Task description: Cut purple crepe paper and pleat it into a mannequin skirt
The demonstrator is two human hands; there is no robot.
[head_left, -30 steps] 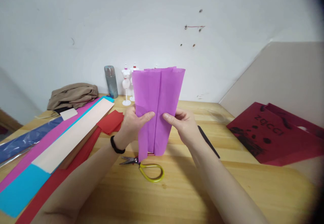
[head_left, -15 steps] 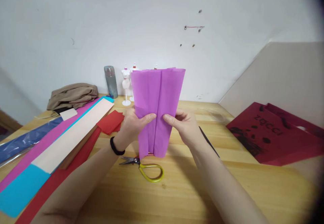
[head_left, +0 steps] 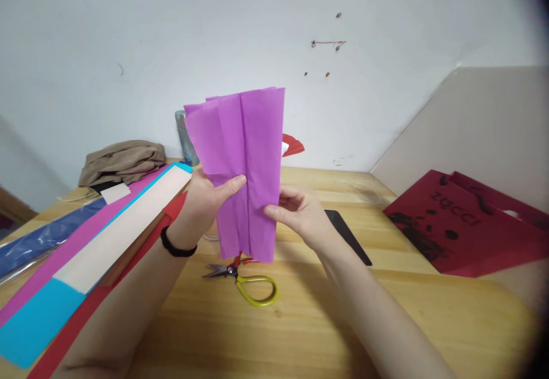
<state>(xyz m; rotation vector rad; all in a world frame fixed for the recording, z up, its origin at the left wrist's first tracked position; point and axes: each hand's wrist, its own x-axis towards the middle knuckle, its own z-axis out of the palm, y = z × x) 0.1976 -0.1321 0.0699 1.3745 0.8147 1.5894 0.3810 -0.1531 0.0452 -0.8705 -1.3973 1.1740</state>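
Observation:
A folded piece of purple paper (head_left: 261, 139) stands upright above the table, tilted a little to the left, with long vertical folds. My left hand (head_left: 210, 196) grips its left side, thumb across the front and fingers hidden behind. At the lower right edge, my right hand (head_left: 300, 210) pinches the paper between thumb and fingers. Scissors with yellow and red handles (head_left: 257, 291) lie on the table just below the paper, blades pointing left.
Long coloured paper strips (head_left: 124, 224), a brown cloth (head_left: 122, 160) and a blue plastic packet (head_left: 51, 230) lie left. A bottle (head_left: 186, 142) and a red fan shape (head_left: 293, 144) are behind. Right are a black flat object (head_left: 346, 236) and a red bag (head_left: 467, 224).
The purple paper has moved left and up with my left hand and tilted left. My right hand has shifted slightly left. The red fan shape and more of the black object now show.

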